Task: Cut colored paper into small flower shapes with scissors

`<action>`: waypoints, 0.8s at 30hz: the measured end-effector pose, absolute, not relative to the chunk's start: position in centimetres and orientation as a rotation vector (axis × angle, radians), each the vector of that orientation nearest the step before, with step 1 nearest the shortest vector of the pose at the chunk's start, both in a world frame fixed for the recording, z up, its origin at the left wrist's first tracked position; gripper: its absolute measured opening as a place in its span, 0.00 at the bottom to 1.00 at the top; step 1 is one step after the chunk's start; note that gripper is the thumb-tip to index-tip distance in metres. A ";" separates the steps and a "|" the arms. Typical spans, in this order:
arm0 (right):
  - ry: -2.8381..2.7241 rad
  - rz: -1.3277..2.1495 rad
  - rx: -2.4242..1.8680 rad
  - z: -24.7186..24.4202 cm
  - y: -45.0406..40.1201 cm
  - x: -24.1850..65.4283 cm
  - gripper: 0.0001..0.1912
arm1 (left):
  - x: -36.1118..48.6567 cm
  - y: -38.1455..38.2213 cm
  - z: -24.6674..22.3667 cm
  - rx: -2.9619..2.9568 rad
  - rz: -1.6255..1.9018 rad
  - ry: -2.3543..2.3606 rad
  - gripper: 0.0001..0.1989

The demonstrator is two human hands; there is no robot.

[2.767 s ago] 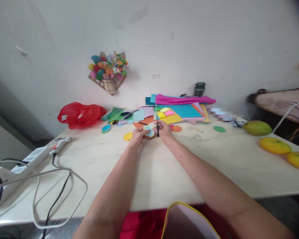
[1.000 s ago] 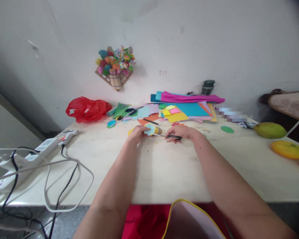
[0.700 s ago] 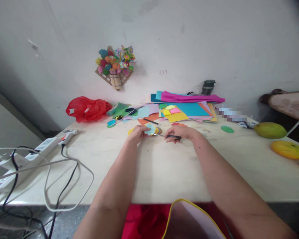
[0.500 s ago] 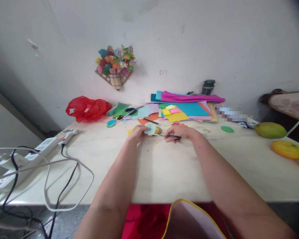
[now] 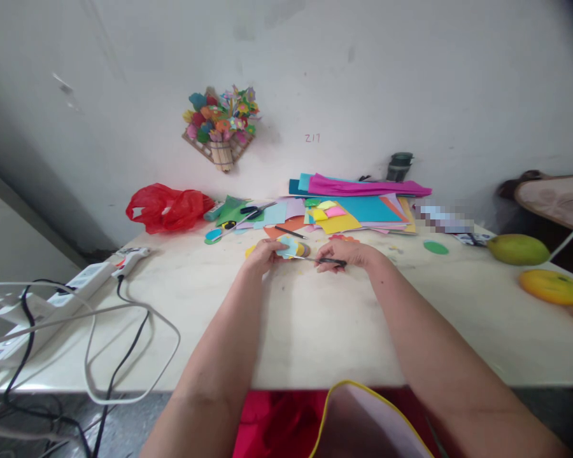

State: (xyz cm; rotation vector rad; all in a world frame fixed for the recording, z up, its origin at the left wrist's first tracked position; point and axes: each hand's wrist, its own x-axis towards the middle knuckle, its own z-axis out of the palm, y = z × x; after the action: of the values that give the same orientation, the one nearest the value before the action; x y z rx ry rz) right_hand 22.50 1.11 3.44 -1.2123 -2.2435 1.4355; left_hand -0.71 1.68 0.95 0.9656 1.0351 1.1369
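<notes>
- Your left hand (image 5: 265,253), near the centre of the frame, pinches a light blue paper cutout (image 5: 289,243), with yellow showing at its lower right edge.
- Your right hand (image 5: 338,256), just right of centre, grips black-handled scissors (image 5: 333,261); their blades point left to the cutout's lower edge, and you cannot tell from here whether they touch it.
- Beyond your right hand, a partly hidden orange paper flower (image 5: 344,238) lies on the bench (image 5: 315,331).
- Above the cutout in the frame, a black pen (image 5: 290,233) lies across orange paper (image 5: 277,231).
- At the right of the frame you have 3 mangoes (image 5: 517,249), 1 green and 2 yellow.
- Left of centre sits a red plastic bag (image 5: 169,210).
</notes>
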 end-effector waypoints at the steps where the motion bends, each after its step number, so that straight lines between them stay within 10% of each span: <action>1: -2.242 1.438 -1.207 3.5 1.1 22.5 0.21 | -0.7 1.7 0.9 0.967 1.139 1.034 0.05; 24: -2.281 1.399 -1.214 3.3 1.3 22.3 0.21 | -1.0 2.1 0.5 0.972 1.130 1.006 0.06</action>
State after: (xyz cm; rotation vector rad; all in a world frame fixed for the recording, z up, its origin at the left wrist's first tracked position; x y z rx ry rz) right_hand 22.29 1.29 3.29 -1.2140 -2.2811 1.3992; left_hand -0.97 2.11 0.51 0.9717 1.0056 1.1298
